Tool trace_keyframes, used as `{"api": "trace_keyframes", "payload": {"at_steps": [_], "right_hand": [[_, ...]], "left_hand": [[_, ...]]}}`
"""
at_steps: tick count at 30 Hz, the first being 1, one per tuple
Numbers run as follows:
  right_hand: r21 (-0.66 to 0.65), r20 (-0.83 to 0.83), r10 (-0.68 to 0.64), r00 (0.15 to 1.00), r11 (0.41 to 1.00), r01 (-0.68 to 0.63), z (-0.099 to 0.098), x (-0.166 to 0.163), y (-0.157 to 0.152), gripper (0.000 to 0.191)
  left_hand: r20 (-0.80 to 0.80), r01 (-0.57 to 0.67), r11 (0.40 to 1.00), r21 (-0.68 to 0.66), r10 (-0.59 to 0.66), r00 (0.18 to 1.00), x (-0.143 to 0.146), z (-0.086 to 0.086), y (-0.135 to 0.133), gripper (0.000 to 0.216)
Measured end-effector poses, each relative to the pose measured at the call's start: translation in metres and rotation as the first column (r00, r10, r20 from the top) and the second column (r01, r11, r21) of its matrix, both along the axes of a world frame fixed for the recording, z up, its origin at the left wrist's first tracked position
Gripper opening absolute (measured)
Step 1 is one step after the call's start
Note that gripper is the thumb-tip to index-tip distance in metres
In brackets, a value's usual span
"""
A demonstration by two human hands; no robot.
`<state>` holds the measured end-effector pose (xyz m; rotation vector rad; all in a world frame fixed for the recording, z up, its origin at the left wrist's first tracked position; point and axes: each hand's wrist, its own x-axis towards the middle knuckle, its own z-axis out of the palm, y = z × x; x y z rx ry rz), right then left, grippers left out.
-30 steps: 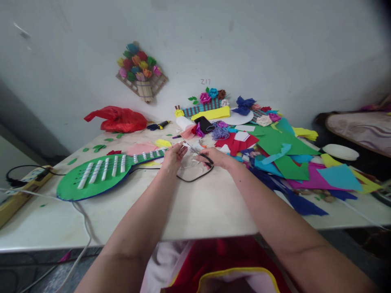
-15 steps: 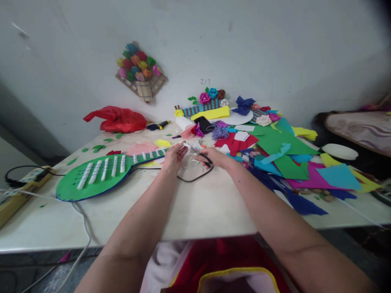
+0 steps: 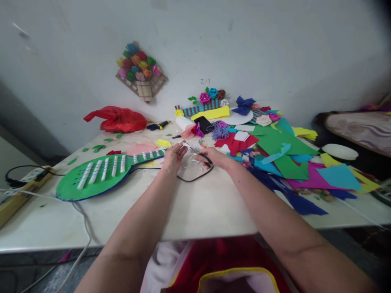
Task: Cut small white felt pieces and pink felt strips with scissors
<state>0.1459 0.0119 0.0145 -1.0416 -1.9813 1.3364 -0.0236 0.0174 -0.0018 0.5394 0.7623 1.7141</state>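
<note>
My right hand (image 3: 214, 158) is closed round the black handles of a pair of scissors (image 3: 197, 152), whose blades point up and left toward my left hand (image 3: 173, 156). The left fingers are pinched on a small white paper piece (image 3: 185, 145) at the blade tips. Small white paper scraps (image 3: 192, 163) lie on the table under both hands. Just left of my left hand lies a green paper guitar (image 3: 100, 176) with white strips across its body and neck.
A black cable (image 3: 192, 178) loops under my hands. Coloured paper sheets (image 3: 285, 160) cover the table's right side. A red plastic bag (image 3: 119, 119) sits at the back left, paper flower crafts (image 3: 210, 103) against the wall. A power strip (image 3: 26, 181) lies at the left edge.
</note>
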Motion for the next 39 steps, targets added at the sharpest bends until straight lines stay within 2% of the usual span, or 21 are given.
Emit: {"api": "trace_keyframes", "payload": {"at_steps": [15, 30, 39], "right_hand": [[0.085, 0.011, -0.025, 1.000, 0.996, 0.024, -0.003, -0.001, 0.003, 0.036], [0.065, -0.016, -0.071, 0.997, 0.995, 0.072, -0.010, -0.002, 0.010, 0.035], [0.076, 0.014, -0.103, 0.995, 0.992, 0.102, -0.003, 0.000, 0.006, 0.035]], "left_hand": [[0.012, -0.009, 1.000, -0.005, 0.009, 1.000, -0.001, 0.002, 0.000, 0.007], [-0.032, 0.011, 0.999, -0.031, -0.012, 0.999, -0.005, 0.000, 0.002, 0.009], [-0.049, -0.001, 1.000, -0.027, -0.001, 0.999, -0.004, 0.003, -0.002, 0.009]]}}
